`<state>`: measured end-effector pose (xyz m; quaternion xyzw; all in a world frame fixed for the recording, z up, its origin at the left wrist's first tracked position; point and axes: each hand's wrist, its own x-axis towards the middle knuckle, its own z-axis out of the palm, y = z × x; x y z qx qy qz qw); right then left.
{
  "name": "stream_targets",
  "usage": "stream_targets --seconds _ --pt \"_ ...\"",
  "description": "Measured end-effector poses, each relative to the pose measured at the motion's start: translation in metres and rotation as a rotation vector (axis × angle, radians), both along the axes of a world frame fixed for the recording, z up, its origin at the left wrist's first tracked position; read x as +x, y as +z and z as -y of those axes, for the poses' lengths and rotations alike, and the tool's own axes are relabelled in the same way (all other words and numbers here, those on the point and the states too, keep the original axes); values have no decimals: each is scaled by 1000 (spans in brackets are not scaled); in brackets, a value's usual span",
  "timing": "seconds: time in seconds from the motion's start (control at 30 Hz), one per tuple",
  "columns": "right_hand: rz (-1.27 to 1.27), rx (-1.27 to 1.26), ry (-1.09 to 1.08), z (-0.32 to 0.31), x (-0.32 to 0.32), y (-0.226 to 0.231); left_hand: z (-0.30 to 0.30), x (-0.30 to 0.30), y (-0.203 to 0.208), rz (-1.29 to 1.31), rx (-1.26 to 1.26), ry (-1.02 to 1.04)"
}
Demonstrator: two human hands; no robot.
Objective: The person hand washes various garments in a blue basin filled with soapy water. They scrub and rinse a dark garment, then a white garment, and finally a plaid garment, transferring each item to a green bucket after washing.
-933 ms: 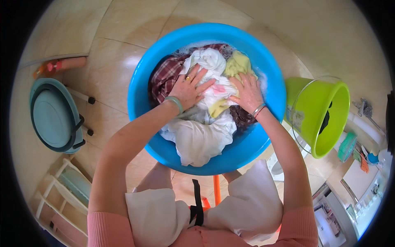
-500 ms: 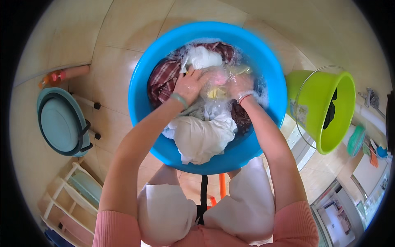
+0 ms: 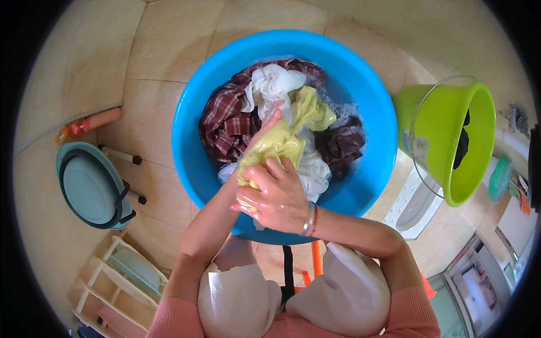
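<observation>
A big blue basin (image 3: 191,146) on the tiled floor holds wet laundry in soapy water: a red plaid garment (image 3: 225,121), a white cloth (image 3: 273,81), a dark maroon piece (image 3: 341,143) and a yellow garment (image 3: 282,141). My right hand (image 3: 276,197) clamps a bunched part of the yellow garment over the basin's near side. My left hand (image 3: 269,121) is mostly hidden under it, fingertips showing against the same yellow cloth. Both hands are wet and soapy.
A lime green bucket (image 3: 451,135) with a wire handle and a dark cloth inside stands to the right. A teal stool (image 3: 90,186) lies at the left, near an orange bottle (image 3: 93,121). A white rack (image 3: 121,276) is at lower left.
Both hands have come back from the pile toward me, lifting the yellow garment out of the heap and bunching it between them. The view has shifted closer.
</observation>
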<state>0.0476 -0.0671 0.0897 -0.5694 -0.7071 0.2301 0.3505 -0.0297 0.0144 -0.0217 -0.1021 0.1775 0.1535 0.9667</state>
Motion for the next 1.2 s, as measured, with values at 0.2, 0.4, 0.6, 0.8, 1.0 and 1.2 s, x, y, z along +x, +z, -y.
stream_targets --seconds 0.2,0.4,0.6,0.8,1.0,1.2 --pt "-85 234 -127 -41 -7 -31 15 -3 10 -138 57 186" --pt "-178 143 -237 -60 50 -79 37 15 8 -582 234 373" --pt "223 -365 -670 -42 121 -141 -1 10 33 -803 429 138" --pt "624 -396 -335 -22 115 -140 -4 17 -21 -891 596 -58" --pt "252 -743 -686 -58 118 -161 -5 28 -41 -883 406 -67" --pt "-32 -209 -310 -7 50 -56 -14 14 -18 -483 229 1"
